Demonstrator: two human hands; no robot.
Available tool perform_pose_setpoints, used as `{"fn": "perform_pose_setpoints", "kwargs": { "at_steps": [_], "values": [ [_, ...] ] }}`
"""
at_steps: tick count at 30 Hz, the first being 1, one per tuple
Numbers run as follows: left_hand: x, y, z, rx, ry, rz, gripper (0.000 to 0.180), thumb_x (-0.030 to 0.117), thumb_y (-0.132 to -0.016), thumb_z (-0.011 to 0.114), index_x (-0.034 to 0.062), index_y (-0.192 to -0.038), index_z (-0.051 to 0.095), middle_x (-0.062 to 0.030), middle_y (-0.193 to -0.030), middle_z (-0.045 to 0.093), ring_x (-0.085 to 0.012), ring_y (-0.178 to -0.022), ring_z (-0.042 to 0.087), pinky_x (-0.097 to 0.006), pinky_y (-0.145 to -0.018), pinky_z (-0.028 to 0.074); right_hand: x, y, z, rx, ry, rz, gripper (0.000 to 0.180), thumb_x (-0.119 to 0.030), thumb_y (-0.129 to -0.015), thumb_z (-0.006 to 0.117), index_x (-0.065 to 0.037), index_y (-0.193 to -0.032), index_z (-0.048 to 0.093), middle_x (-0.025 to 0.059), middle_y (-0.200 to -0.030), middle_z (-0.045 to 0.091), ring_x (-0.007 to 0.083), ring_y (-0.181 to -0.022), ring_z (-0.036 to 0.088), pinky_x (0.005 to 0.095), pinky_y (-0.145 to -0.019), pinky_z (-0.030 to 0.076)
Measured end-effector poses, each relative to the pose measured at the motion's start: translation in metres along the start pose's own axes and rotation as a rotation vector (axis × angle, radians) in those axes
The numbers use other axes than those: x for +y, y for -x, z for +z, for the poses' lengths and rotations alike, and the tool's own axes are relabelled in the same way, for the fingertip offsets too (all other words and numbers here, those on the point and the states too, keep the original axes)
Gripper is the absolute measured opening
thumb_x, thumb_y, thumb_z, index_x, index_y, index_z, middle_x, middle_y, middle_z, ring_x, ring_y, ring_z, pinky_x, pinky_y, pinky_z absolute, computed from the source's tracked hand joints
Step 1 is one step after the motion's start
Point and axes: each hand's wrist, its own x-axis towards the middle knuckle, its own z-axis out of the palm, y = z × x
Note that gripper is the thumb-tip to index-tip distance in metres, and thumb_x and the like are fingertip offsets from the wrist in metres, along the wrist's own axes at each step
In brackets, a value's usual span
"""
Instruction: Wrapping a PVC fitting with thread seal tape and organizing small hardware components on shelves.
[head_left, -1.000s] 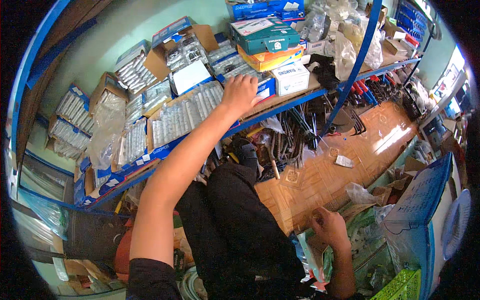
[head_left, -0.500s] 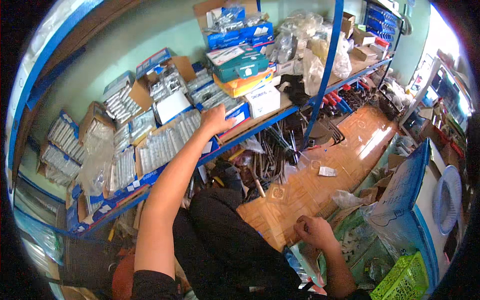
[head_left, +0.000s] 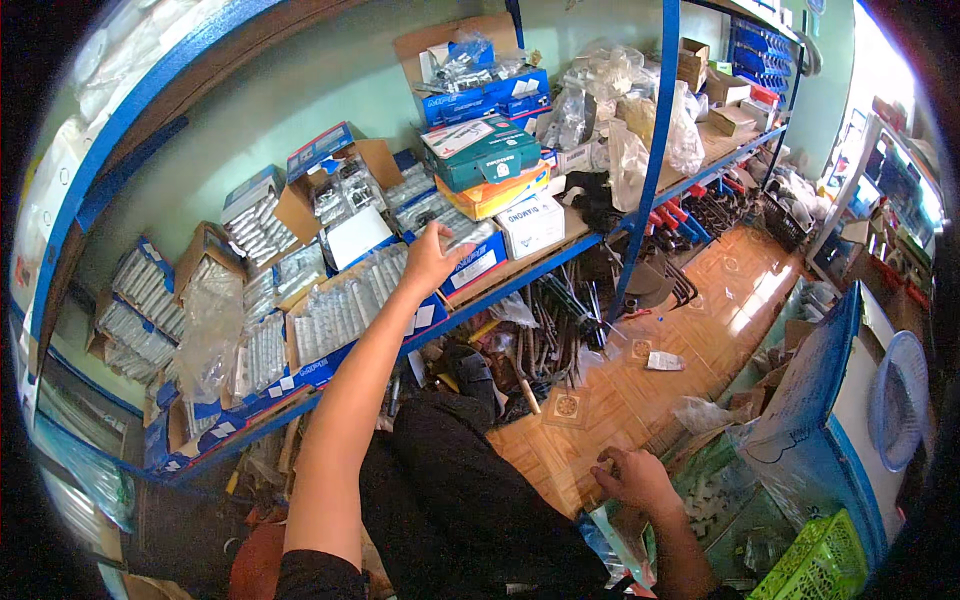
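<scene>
My left hand [head_left: 430, 262] reaches over the shelf to the near end of a blue box [head_left: 478, 262] filled with plastic-wrapped metal pieces. Its thumb stands apart from the bent fingers, and nothing shows in its grip; the fingertips are partly hidden, so I cannot tell if they touch the pieces. Just left of it lies a wide carton of wrapped silvery rods [head_left: 345, 308]. To its right sit a white box [head_left: 531, 226] and a green case [head_left: 482, 152] on top of a yellow box [head_left: 497, 192]. Low on the right, my right hand [head_left: 637, 480] hangs with loosely curled, parted fingers, holding nothing visible.
A blue shelf post [head_left: 652, 150] rises right of the boxes. Tools and rods [head_left: 545, 315] crowd beneath the shelf. Along the tiled floor [head_left: 590, 390] lies a white packet [head_left: 664, 361]. A large blue-and-white carton [head_left: 815, 400] and a green basket [head_left: 815, 560] stand at right.
The view has shifted slightly, so the shelf sits a little further right. My left hand stays over the same blue box, its fingers somewhat more raised and spread. The right hand's fingers have parted slightly.
</scene>
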Motion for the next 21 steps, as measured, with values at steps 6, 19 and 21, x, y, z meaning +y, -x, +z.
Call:
{"fn": "perform_pose_setpoints", "kwargs": {
  "at_steps": [6,19,21],
  "values": [
    [-0.007,-0.004,0.002,0.033,0.089,0.077,0.024,0.024,-0.092,0.068,0.0005,-0.087,0.071,-0.0182,-0.084,0.072,-0.0356,-0.079,0.070,-0.045,-0.069,0.053,0.009,-0.001,0.006,0.014,-0.067,-0.030,0.037,-0.040,-0.092,0.068,-0.008,-0.111,0.069,0.0147,-0.078,0.074,0.0368,-0.080,0.072,0.0475,-0.074,0.057],
    [0.006,-0.022,-0.008,-0.201,-0.513,0.390,0.027,0.027,-0.086,0.075,0.0002,-0.091,0.072,-0.0193,-0.095,0.071,-0.0395,-0.095,0.068,-0.050,-0.085,0.055,0.001,-0.006,0.004,0.077,-0.010,-0.057,0.035,-0.036,-0.092,0.068,-0.006,-0.108,0.068,0.0181,-0.081,0.073,0.0401,-0.078,0.070,0.0500,-0.071,0.055],
    [0.021,-0.018,-0.014,-0.218,-0.617,0.422,0.023,0.026,-0.086,0.074,0.0031,-0.089,0.071,-0.0179,-0.098,0.070,-0.0379,-0.100,0.068,-0.050,-0.085,0.055,0.008,-0.004,0.008,0.072,-0.007,-0.062,0.035,-0.036,-0.092,0.068,-0.006,-0.109,0.068,0.0181,-0.080,0.072,0.0397,-0.078,0.070,0.0496,-0.072,0.055]
  ]
}}
